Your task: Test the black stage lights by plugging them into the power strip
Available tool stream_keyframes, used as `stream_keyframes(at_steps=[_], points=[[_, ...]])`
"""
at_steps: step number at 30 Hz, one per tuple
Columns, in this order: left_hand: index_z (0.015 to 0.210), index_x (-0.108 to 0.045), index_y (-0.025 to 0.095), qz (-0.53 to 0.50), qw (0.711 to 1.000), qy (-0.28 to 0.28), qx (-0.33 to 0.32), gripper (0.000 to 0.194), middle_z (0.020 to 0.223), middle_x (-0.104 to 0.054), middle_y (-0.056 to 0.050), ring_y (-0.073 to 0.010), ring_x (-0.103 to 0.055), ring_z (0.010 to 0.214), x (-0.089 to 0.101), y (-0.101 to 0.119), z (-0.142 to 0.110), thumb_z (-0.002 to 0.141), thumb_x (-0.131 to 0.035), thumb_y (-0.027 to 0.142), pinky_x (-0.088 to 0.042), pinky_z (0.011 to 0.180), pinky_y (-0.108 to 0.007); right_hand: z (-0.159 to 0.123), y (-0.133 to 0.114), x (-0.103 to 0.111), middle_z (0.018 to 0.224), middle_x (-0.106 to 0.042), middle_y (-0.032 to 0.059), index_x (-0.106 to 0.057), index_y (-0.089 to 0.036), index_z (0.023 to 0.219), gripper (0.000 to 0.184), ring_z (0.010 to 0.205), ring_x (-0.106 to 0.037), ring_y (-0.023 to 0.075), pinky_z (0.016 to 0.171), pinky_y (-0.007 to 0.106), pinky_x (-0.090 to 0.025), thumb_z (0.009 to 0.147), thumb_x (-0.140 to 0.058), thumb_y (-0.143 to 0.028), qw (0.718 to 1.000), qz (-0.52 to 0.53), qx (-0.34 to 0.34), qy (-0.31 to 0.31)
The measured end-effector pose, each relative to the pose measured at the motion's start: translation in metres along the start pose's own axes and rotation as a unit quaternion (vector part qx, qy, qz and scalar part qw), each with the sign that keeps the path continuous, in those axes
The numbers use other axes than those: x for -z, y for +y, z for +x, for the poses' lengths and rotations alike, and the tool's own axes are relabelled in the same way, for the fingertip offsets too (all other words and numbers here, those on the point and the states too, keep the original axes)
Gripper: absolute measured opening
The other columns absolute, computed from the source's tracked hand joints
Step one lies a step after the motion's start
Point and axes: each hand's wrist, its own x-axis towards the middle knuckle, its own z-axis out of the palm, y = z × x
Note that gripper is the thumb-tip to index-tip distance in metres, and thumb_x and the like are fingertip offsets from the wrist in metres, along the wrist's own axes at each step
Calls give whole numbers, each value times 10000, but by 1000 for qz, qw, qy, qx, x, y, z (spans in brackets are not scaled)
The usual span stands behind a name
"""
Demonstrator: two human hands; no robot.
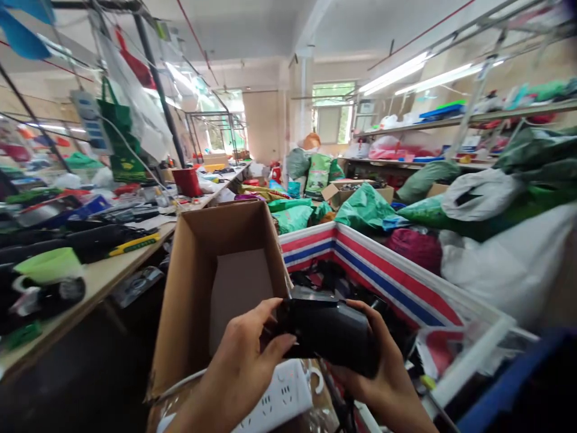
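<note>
Both my hands grip one glossy black plastic object (329, 328) low in the middle of the view. My left hand (238, 367) holds its left end, thumb on top and fingers curled round the side. My right hand (383, 373) cups its right end from below. Just behind the object stands an open cardboard box (198, 282) with a grey sheet lying inside it. To the right of the box is a red, white and blue striped woven bag (383, 270) holding several dark items. A white power strip (283, 397) lies under my left hand.
A long workbench (103, 276) runs along the left, crowded with a green bowl (47, 264), tools and a red bin (187, 180). Green and white filled sacks (478, 198) pile up on the right below shelves. Another cardboard box (338, 189) sits further back.
</note>
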Motion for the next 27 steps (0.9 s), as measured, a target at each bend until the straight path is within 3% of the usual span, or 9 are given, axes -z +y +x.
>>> stream_keyframes(at_steps=[4,8,13,20,27], points=[[1105,-598,214,-32,995,-89,34,360,811,-664,14,-193,-624,776,4,-1,11,746,-621,200,-465,708,-302,-5,7,25,1018,-624,0,-372,-313,1240,775,808,-623,162,710,248,-517,568,-719,-142,997,45,-4,-65],[1041,-595,212,-66,988,-130,49,319,741,-617,49,-155,-594,690,6,-4,11,726,-650,209,-455,651,-271,-9,5,29,946,-631,-19,-366,-315,1241,757,762,-607,143,665,224,-500,594,-726,-158,995,49,-33,-75],[1018,-569,191,-31,990,-122,56,333,699,-638,41,-166,-593,672,9,-7,2,712,-688,247,-444,621,-273,-10,5,9,977,-629,-5,-375,-297,1215,733,814,-622,166,737,264,-512,597,-731,-129,998,17,-39,-48],[1052,-550,203,19,996,-57,62,329,642,-619,52,-151,-571,586,25,-19,-10,746,-648,273,-404,538,-253,-5,1,-30,923,-601,-9,-374,-272,1202,711,740,-598,152,646,253,-496,585,-704,-150,996,28,-83,-32],[1219,-442,210,-49,994,-56,85,495,655,-586,57,-149,-567,569,44,-45,-10,762,-625,265,-415,525,-259,5,14,-35,933,-616,29,-427,-233,1207,724,785,-577,185,653,275,-470,572,-761,-334,981,119,-97,-116]])
